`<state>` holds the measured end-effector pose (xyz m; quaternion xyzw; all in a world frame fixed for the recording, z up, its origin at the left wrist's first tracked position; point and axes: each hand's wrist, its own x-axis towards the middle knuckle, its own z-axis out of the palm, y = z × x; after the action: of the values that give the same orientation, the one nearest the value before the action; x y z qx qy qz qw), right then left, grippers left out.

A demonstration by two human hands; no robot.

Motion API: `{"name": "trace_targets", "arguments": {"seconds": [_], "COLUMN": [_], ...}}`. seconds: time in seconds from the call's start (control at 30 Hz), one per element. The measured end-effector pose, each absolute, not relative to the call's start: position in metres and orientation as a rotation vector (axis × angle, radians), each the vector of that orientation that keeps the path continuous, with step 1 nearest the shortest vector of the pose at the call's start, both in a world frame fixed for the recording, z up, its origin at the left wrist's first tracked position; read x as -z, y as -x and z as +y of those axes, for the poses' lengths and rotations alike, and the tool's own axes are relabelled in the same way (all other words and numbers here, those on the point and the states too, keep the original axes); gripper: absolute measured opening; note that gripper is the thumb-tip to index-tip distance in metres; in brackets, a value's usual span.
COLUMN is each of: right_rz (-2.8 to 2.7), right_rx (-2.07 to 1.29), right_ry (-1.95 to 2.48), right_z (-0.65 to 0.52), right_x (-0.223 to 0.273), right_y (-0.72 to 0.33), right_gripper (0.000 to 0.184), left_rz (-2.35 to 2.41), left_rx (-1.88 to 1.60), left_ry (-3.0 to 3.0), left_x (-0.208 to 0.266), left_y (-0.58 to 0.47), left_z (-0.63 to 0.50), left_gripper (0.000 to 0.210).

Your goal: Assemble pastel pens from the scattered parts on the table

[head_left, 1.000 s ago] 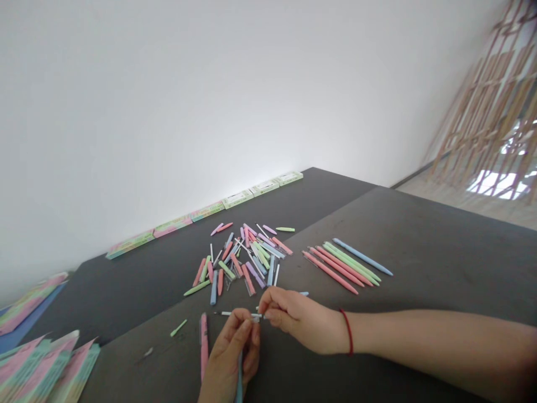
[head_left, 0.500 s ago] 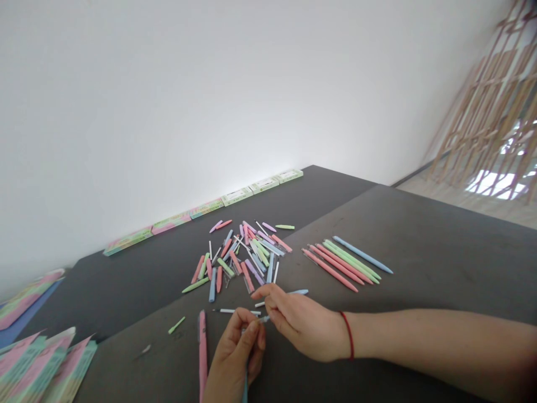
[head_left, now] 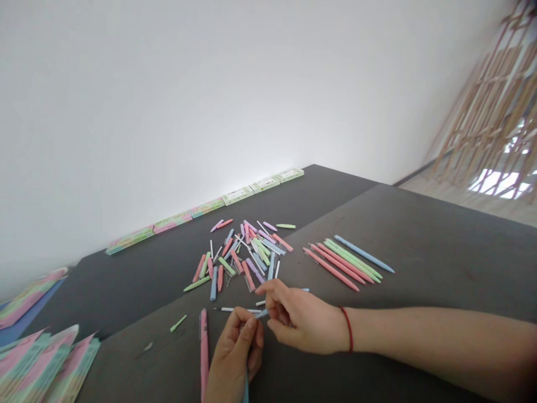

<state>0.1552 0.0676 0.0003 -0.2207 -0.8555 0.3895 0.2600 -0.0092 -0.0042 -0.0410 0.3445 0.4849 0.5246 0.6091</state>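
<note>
Right now, low in the middle of the frame, the left hand (head_left: 237, 350) pinches a small pale blue piece (head_left: 262, 313) between thumb and fingertips. The piece juts from the grip toward the right of the frame, its outer end showing beyond the thumb. A light blue strip (head_left: 246, 394) shows beneath the same hand at the bottom edge, its upper part hidden by the fingers.

Just right of the piece is the right hand (head_left: 300, 318), its fingers loosely curled and the thumb apart from the index finger; whether anything sits inside that curl, I cannot tell.

A white refill (head_left: 237, 309) lies just above the left hand's fingers, and a pink pen (head_left: 204, 352) lies just left of that hand. Above both hands, at the centre, spreads a pile of pen parts (head_left: 243, 254). Right of centre, a row of pens (head_left: 342, 262) lies slanting on the dark table (head_left: 440, 257).
</note>
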Motion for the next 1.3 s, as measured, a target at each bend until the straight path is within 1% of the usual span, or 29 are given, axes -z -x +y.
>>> {"name": "trace_targets", "arguments": {"seconds": [0.07,0.13,0.2,0.23,0.33,0.5,0.63,0.87,0.93,1.1,1.23,1.3], "right_rz": [-2.291,-2.295,-2.295,-2.284,-2.201,-1.886,-1.661,-1.561,-1.582,-1.664,-1.667,-1.588], "right_rx": [-1.004,-0.944,-0.932,-0.956,-1.149,-1.704,-1.92,-2.022,-2.006,-1.9,-1.915,-1.991], "right_ry": [0.614,0.612,0.618,0.626,0.661,0.65,0.614,0.553,0.554,0.549,0.582,0.58], "right_z": [0.07,0.073,0.075,0.076,0.075,0.072,0.071,0.071,0.07,0.069,0.07,0.071], "right_x": [0.002,0.003,0.003,0.004,0.006,0.011,0.012,0.015,0.016,0.016,0.016,0.019], "right_y": [-0.155,-0.155,-0.155,-0.155,-0.154,-0.147,-0.143,-0.142,-0.142,-0.143,-0.14,-0.137], "right_gripper": [0.028,0.014,0.005,0.004,0.005,0.008,0.012,0.021,0.019,0.007,0.007,0.01], "left_rz": [1.128,1.137,1.149,1.156,1.186,1.276,1.349,1.503,1.518,1.436,1.41,1.369], "left_rx": [-1.219,-1.213,-1.21,-1.211,-1.219,-1.247,-1.302,-1.321,-1.317,-1.304,-1.293,-1.294], "left_ry": [-0.805,-0.819,-0.829,-0.83,-0.829,-0.861,-0.937,-1.138,-1.148,-1.012,-0.961,-0.93], "left_x": [0.04,0.039,0.039,0.039,0.038,0.031,0.021,0.02,0.02,0.021,0.023,0.023], "left_y": [0.009,0.008,0.008,0.008,0.007,0.004,-0.001,0.002,0.002,-0.001,-0.004,-0.003], "left_z": [-0.005,-0.005,-0.005,-0.005,-0.007,-0.01,-0.013,-0.018,-0.018,-0.014,-0.011,-0.011], "left_gripper": [0.032,0.031,0.031,0.031,0.033,0.033,0.029,0.026,0.026,0.027,0.026,0.03]}}
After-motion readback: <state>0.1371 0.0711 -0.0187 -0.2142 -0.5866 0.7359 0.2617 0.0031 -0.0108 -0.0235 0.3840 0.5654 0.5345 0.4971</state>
